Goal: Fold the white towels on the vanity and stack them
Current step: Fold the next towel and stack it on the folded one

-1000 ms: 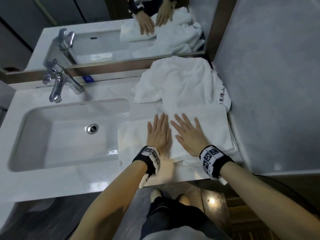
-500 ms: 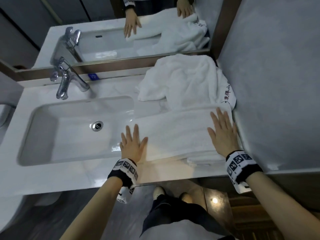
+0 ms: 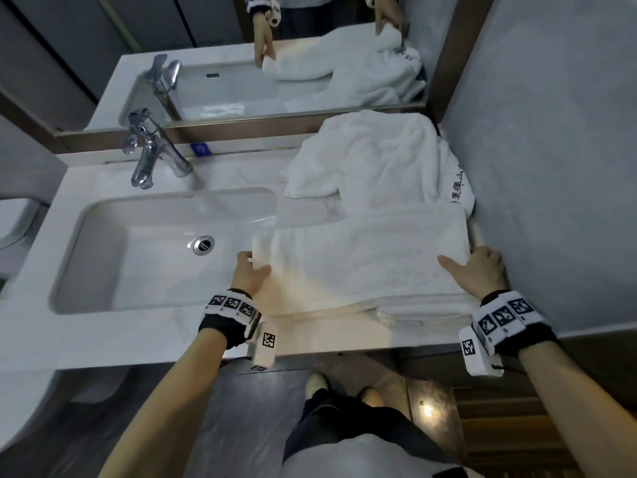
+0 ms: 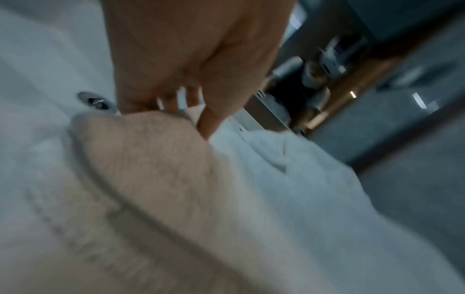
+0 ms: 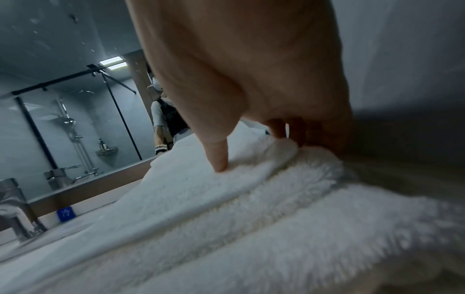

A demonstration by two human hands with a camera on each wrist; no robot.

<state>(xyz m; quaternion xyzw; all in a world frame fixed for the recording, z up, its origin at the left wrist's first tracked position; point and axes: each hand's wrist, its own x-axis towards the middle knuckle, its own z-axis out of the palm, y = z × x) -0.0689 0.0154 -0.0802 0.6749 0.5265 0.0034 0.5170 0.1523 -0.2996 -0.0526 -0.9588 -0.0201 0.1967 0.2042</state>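
A long white towel (image 3: pixel 362 257) lies folded lengthwise across the vanity top (image 3: pixel 327 336), its left end over the sink's rim. My left hand (image 3: pixel 250 270) pinches that left end, thumb on top and fingers under it (image 4: pixel 161 107). At the right end my right hand (image 3: pixel 477 267) grips the towel's edge (image 5: pixel 251 169), thumb pressed on top, fingers curled round the side. A smaller folded towel (image 3: pixel 413 313) lies under the long towel's near right part. Behind, a crumpled white towel (image 3: pixel 375 160) with dark lettering is heaped against the mirror.
The sink basin (image 3: pixel 144 257) with its drain (image 3: pixel 203 243) lies left of the towels, and a chrome faucet (image 3: pixel 151 153) stands behind it. A grey wall (image 3: pixel 551 167) closes the right side close to my right hand. The mirror (image 3: pixel 275 63) runs along the back.
My hands went from lying flat together mid-towel to sliding apart along it. Now each grips one end of the towel instead of resting flat.
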